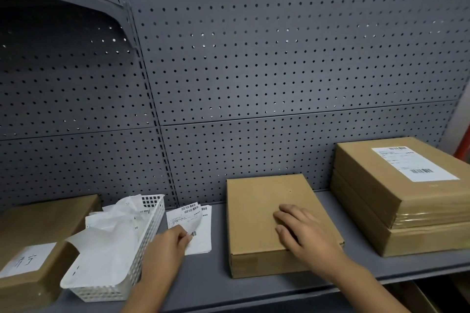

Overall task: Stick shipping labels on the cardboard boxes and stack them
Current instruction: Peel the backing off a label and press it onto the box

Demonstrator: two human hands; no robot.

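A plain cardboard box [262, 211] lies flat in the middle of the grey shelf [203, 279]. My right hand [302, 236] rests on its top with the fingers spread flat. Left of the box lies a small pile of white shipping labels [201, 223] with barcodes. My left hand [167, 246] pinches the lower edge of the top label, which curls up. At the right stand two stacked boxes [396, 198]; the upper one carries a stuck label [414, 164].
A white plastic basket [142, 244] full of peeled backing paper sits left of the labels. Further left is another cardboard box [33, 236] with a handwritten white sheet. A grey pegboard [254, 71] forms the back wall. The shelf's front edge runs below my arms.
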